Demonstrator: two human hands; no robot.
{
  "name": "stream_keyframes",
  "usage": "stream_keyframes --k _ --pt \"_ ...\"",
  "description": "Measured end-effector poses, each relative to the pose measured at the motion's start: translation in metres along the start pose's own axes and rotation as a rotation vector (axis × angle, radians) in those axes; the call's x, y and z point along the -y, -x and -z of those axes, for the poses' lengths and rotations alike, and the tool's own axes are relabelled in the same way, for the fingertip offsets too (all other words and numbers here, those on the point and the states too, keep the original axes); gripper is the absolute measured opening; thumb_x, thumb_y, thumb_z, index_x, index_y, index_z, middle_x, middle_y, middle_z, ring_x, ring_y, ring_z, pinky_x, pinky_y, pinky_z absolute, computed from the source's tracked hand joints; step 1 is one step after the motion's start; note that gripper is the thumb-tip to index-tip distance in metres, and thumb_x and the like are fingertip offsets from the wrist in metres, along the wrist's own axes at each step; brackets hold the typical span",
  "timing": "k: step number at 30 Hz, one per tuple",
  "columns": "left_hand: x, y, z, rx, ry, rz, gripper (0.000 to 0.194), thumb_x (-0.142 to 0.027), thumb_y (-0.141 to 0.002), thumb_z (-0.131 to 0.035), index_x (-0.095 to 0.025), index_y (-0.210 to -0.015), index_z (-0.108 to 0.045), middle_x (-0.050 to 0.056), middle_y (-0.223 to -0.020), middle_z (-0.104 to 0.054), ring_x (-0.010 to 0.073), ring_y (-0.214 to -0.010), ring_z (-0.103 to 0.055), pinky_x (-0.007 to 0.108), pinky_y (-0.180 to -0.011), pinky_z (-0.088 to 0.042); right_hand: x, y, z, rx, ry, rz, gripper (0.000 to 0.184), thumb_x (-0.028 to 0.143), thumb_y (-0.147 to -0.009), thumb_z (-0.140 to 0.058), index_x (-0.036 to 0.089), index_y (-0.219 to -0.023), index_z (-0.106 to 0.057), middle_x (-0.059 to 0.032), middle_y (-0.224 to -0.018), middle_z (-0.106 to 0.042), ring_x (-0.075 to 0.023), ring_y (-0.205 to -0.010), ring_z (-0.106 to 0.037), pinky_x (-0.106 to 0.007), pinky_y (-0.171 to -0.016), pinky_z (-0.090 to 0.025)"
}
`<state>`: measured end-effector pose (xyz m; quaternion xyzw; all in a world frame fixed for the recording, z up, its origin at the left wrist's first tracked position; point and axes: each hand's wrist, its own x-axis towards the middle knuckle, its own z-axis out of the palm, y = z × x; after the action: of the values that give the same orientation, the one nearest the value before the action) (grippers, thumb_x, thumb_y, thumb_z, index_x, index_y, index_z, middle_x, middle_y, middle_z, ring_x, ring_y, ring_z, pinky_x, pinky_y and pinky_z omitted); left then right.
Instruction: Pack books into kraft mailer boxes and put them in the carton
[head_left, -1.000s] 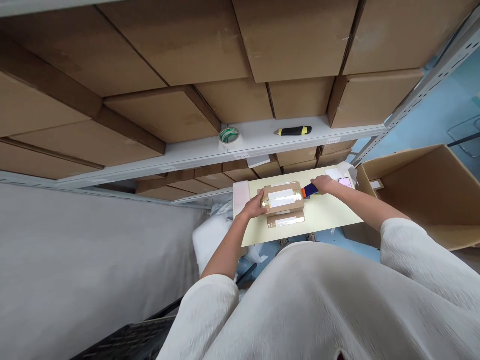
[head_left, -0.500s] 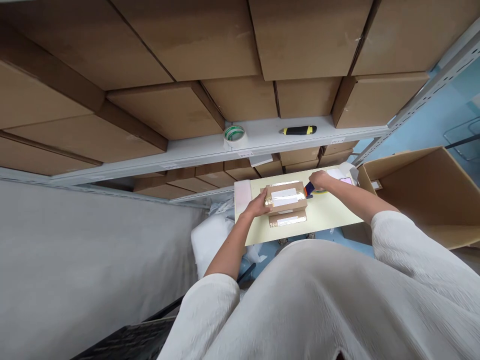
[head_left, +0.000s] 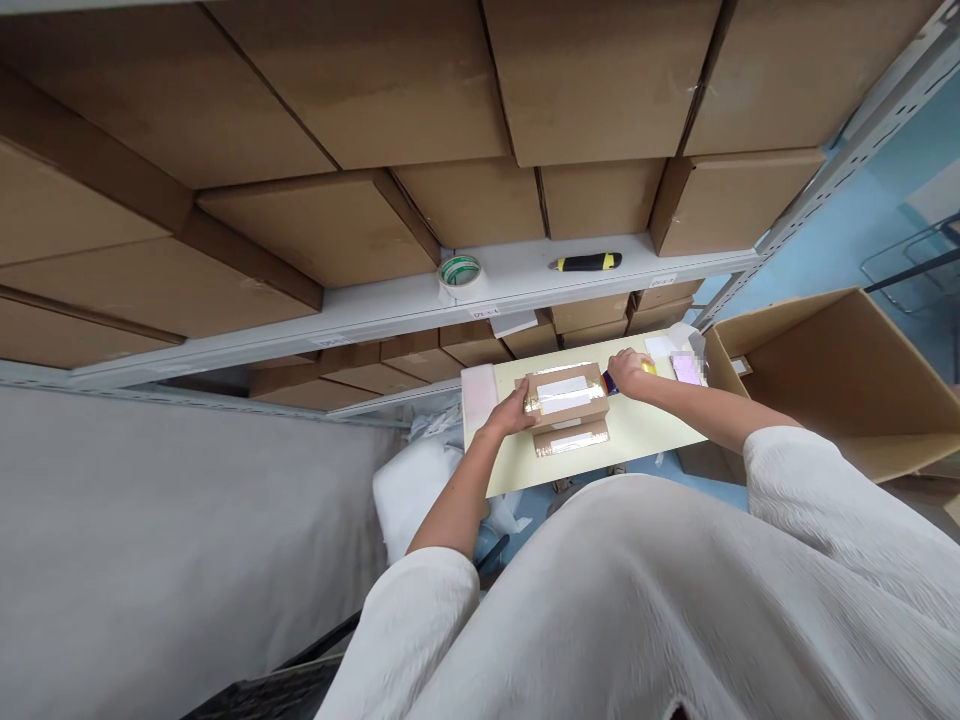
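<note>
A small cardboard box (head_left: 540, 412) with a white label and shiny clear tape sits on the pale yellow tabletop (head_left: 645, 420). Around its left end is my left hand (head_left: 513, 410), thumb and fingers closed on the box. My right hand (head_left: 628, 373) grips a tape dispenser (head_left: 611, 383), dark blue with a bit of orange; its front meets the box's right end. The yellow tape roll (head_left: 648, 366) shows behind my knuckles. Another taped box (head_left: 571, 440) lies just in front of the held one, and a further box edge shows behind it.
A shelf above bears several cartons (head_left: 600, 80), a tape roll (head_left: 459, 271) and a black and yellow utility knife (head_left: 589, 262). To the right stands a big open carton (head_left: 840, 370). A phone (head_left: 684, 367) lies near the table's right end, white foam (head_left: 478, 392) at its left.
My right hand has turned and come slightly lower with the tape dispenser, closer against the box's right end. My left hand keeps its hold. The whole view has shifted a little.
</note>
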<state>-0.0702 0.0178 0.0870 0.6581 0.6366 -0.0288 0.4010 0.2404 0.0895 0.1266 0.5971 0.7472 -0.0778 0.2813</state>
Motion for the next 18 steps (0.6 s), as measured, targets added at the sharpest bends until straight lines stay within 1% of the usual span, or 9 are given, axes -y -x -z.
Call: stream_keyframes --k 3,6,8,10,11,12,14,15,18 --pt "-0.002 0.002 0.0 0.008 0.009 0.023 0.129 -0.039 -0.081 -0.085 -0.025 -0.181 -0.005 0.016 -0.174 -0.047 0.0379 -0.148 -0.059 0.038 -0.112 -0.05 0.009 0.009 -0.013 -0.01 0.003 0.0 0.073 0.024 -0.08 -0.087 -0.003 -0.143 -0.062 -0.0399 -0.132 -0.066 -0.0549 -0.123 -0.063 -0.075 -0.08 -0.064" --pt "-0.002 0.003 -0.001 0.002 0.037 0.003 0.128 -0.036 -0.082 -0.085 -0.024 -0.181 -0.006 0.017 -0.178 -0.041 0.0374 -0.152 -0.055 0.038 -0.115 -0.048 0.0 0.01 -0.019 0.054 -0.103 -0.037 0.073 0.026 -0.08 -0.089 -0.001 -0.142 -0.062 -0.0395 -0.131 -0.067 -0.0559 -0.123 -0.066 -0.071 -0.078 -0.065" --pt "0.0 0.002 -0.003 -0.006 0.056 -0.013 0.129 -0.035 -0.081 -0.086 -0.023 -0.181 -0.006 0.017 -0.179 -0.039 0.037 -0.155 -0.052 0.037 -0.117 -0.046 -0.021 0.007 -0.018 0.056 -0.18 -0.04 0.072 0.029 -0.081 -0.09 0.004 -0.142 -0.062 -0.0374 -0.133 -0.067 -0.0541 -0.126 -0.067 -0.068 -0.082 -0.066" --pt "0.003 0.0 -0.004 -0.011 0.076 -0.007 0.131 -0.036 -0.079 -0.088 -0.022 -0.181 -0.006 0.018 -0.177 -0.042 0.0372 -0.154 -0.053 0.037 -0.116 -0.047 -0.053 0.005 -0.014 0.023 -0.265 -0.022 0.069 0.027 -0.08 -0.092 0.007 -0.139 -0.063 -0.0343 -0.134 -0.068 -0.0495 -0.131 -0.067 -0.063 -0.096 -0.064" --pt "0.004 -0.001 -0.005 -0.013 0.086 -0.003 0.132 -0.037 -0.078 -0.089 -0.023 -0.181 -0.007 0.018 -0.176 -0.043 0.0374 -0.152 -0.055 0.037 -0.116 -0.048 -0.07 0.006 -0.013 0.028 -0.335 -0.027 0.068 0.029 -0.079 -0.093 0.009 -0.137 -0.063 -0.0317 -0.133 -0.07 -0.0463 -0.128 -0.069 -0.059 -0.1 -0.063" --pt "0.005 -0.002 -0.006 -0.017 0.096 -0.003 0.133 -0.038 -0.078 -0.09 -0.023 -0.181 -0.007 0.018 -0.176 -0.044 0.0377 -0.152 -0.056 0.038 -0.115 -0.048 -0.088 0.008 -0.013 0.055 -0.439 -0.029 0.067 0.034 -0.079 -0.094 0.011 -0.135 -0.064 -0.0283 -0.129 -0.073 -0.0429 -0.122 -0.073 -0.055 -0.098 -0.064" --pt "0.007 -0.004 -0.007 -0.022 0.113 -0.01 0.134 -0.038 -0.077 -0.091 -0.022 -0.181 -0.008 0.019 -0.176 -0.043 0.0383 -0.151 -0.056 0.038 -0.116 -0.048 -0.117 0.018 -0.014 0.167 -0.741 -0.045 0.07 0.046 -0.079 -0.095 0.014 -0.132 -0.063 -0.0222 -0.123 -0.075 -0.0365 -0.108 -0.077 -0.046 -0.085 -0.069" --pt "0.008 -0.004 -0.008 -0.026 0.12 -0.015 0.134 -0.038 -0.076 -0.091 -0.022 -0.181 -0.009 0.019 -0.176 -0.042 0.0387 -0.152 -0.055 0.039 -0.117 -0.047 -0.128 0.025 -0.016 0.217 -0.9 -0.041 0.072 0.053 -0.08 -0.093 0.014 -0.132 -0.062 -0.021 -0.123 -0.075 -0.035 -0.106 -0.076 -0.044 -0.08 -0.07" --pt "0.011 -0.007 -0.01 -0.035 0.137 -0.027 0.133 -0.038 -0.076 -0.091 -0.021 -0.181 -0.01 0.02 -0.177 -0.04 0.039 -0.154 -0.053 0.039 -0.118 -0.046 -0.144 0.047 -0.021 0.154 -1.231 -0.057 0.066 0.071 -0.091 -0.074 0.018 -0.128 -0.062 -0.0194 -0.128 -0.073 -0.0333 -0.108 -0.074 -0.04 -0.071 -0.071"
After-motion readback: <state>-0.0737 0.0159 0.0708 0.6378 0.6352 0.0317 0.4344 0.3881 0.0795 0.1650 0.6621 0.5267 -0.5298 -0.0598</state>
